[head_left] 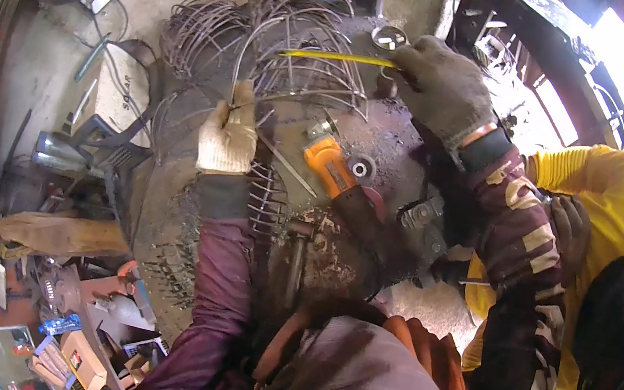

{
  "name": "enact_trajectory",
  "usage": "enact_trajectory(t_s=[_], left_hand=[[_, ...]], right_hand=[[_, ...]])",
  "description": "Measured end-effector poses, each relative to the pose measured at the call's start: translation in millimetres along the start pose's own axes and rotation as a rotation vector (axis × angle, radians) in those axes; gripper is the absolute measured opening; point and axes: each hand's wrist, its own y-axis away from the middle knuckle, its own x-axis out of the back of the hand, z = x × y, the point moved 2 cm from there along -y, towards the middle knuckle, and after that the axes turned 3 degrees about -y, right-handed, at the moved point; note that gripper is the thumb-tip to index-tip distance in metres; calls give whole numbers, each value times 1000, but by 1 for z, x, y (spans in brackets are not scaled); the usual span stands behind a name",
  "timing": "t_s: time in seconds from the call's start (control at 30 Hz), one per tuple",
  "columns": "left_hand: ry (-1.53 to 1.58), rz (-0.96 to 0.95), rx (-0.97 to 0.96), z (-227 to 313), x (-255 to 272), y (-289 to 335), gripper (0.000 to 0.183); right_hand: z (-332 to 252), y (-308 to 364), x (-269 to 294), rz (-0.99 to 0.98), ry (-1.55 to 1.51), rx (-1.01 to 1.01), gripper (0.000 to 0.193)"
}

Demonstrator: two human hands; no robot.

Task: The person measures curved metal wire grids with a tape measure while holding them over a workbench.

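Wire cage (309,69) is gripped by left hand (229,133), tape (336,56) by right hand (445,87), grinder (329,166) near

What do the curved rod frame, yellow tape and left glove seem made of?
Curved rod frame: probably steel, dull grey-brown; its thin rods hold their bends. Yellow tape: perhaps painted metal, as it spans straight; plastic is possible. Left glove: apparently knitted fabric, off-white, matte, softly hugging the hand.
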Motion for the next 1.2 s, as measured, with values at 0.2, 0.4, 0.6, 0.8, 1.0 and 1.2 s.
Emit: enact_trajectory(t_s=[0.2,0.4,0.6,0.8,1.0,1.2], left_hand=[[-782,70,-301,17,7,-1,40],[-282,135,-135,24,-1,3,37],[-247,173,-157,24,11,1,39],[-803,194,-181,13,10,-1,39],[-977,140,-353,13,0,12,49],[-1151,215,-334,13,-6,17,47]], right_hand=[[5,3,-12,-141,0,-59,26],[2,3,-13,-121,3,-28,23],[-6,-1,-13,-144,-48,61,24],[-6,4,-5,-182,-32,87,23],[-9,2,-15,-184,-41,103,22],[-3,4,-24,-178,6,90,23]])
